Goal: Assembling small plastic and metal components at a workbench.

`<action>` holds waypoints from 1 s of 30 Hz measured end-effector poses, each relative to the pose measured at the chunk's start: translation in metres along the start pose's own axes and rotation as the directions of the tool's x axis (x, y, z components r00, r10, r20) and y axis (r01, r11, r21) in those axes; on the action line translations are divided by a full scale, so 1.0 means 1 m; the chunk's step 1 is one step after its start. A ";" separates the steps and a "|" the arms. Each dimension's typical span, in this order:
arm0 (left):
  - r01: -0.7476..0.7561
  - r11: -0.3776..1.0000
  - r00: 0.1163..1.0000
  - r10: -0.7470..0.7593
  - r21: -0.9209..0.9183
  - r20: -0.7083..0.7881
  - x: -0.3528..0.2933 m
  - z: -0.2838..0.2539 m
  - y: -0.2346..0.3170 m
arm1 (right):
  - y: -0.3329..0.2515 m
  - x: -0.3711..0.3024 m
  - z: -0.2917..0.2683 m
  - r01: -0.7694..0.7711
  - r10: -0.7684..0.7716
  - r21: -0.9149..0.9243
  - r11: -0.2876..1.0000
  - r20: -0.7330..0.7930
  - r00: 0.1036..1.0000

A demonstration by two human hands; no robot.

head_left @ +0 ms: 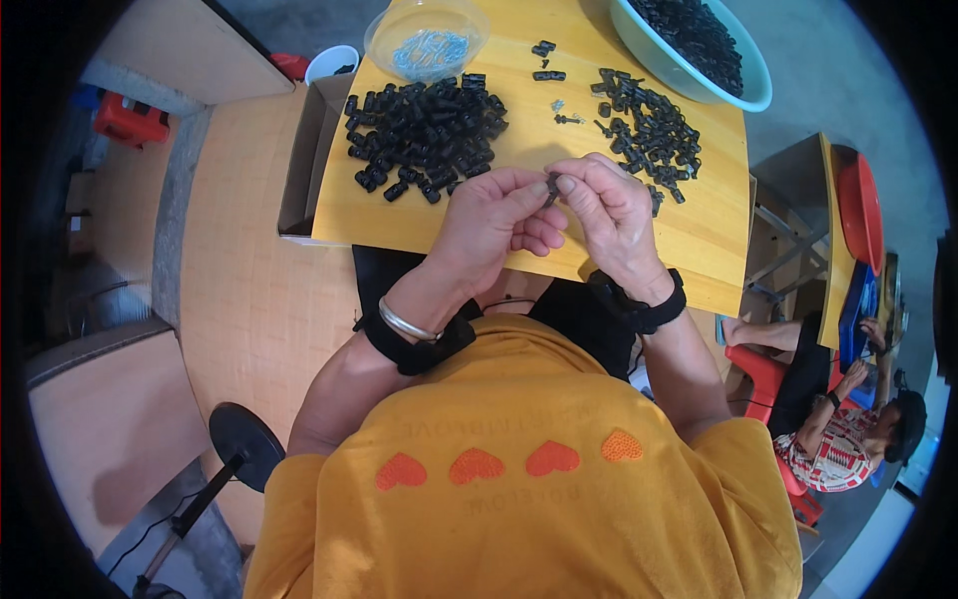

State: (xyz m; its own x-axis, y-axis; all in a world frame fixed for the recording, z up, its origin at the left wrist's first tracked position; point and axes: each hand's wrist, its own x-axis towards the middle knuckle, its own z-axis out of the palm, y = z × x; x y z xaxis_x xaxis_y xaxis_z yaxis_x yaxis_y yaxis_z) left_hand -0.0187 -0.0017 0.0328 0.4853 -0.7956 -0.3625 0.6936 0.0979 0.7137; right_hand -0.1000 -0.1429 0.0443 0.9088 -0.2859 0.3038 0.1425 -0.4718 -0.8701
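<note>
Above the front edge of the yellow table, my left hand (491, 215) and my right hand (613, 213) meet fingertip to fingertip. Between their thumbs and forefingers they pinch a small dark piece (551, 190); its exact kind is mostly hidden by the fingers. Just beyond my left hand lies a heap of small black barrel-shaped plastic pieces (424, 130). A looser pile of smaller black parts (654, 130) spreads past my right hand. A few black parts (548, 76) and tiny silvery bits (558, 105) lie between the two heaps.
A clear plastic bowl (379, 42) with small silvery metal pieces stands at the table's far left. At the far right, a pale green basin (760, 90) holds many black parts. A cardboard box (299, 190) adjoins the left edge. Another person (833, 439) sits at a table on the right.
</note>
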 end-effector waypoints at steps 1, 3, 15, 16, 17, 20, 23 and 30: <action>-0.012 1.000 1.000 0.012 0.020 -0.005 0.000 0.001 0.000 | 0.000 0.000 0.000 0.035 -0.035 -0.041 0.999 -0.008 0.999; -0.025 0.999 1.000 0.025 0.037 -0.012 0.000 0.004 0.000 | 0.000 0.001 0.001 0.069 -0.070 -0.082 0.994 -0.011 0.997; -0.033 0.991 0.997 0.042 0.131 -0.067 0.003 0.000 -0.004 | 0.000 -0.006 0.002 0.163 -0.145 -0.197 0.967 0.101 0.984; -0.028 0.991 0.996 0.039 0.129 -0.081 0.003 0.001 -0.004 | 0.002 -0.008 0.005 0.169 -0.155 -0.238 0.956 0.077 0.985; -0.024 0.992 0.995 0.036 0.127 -0.095 0.003 0.003 -0.004 | 0.003 -0.009 0.007 0.173 -0.165 -0.279 0.945 0.054 0.985; 0.002 0.994 0.994 0.010 0.106 -0.111 0.003 0.003 -0.005 | 0.003 -0.010 0.010 0.189 -0.195 -0.374 0.908 0.020 0.981; 0.012 0.998 0.996 -0.006 0.065 -0.094 0.003 0.000 -0.006 | 0.004 -0.009 0.010 0.194 -0.203 -0.378 0.905 0.018 0.979; 0.058 0.997 0.997 -0.056 0.045 -0.048 -0.001 0.000 -0.003 | 0.001 -0.010 0.007 0.223 -0.229 -0.404 0.887 0.035 0.973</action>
State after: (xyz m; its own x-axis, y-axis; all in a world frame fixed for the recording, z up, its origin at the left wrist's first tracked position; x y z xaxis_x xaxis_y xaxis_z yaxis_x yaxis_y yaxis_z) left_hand -0.0218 -0.0011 0.0308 0.4708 -0.7705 -0.4298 0.6957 0.0246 0.7179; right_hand -0.1062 -0.1342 0.0378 0.8654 -0.1407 0.4810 0.1708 -0.8195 -0.5470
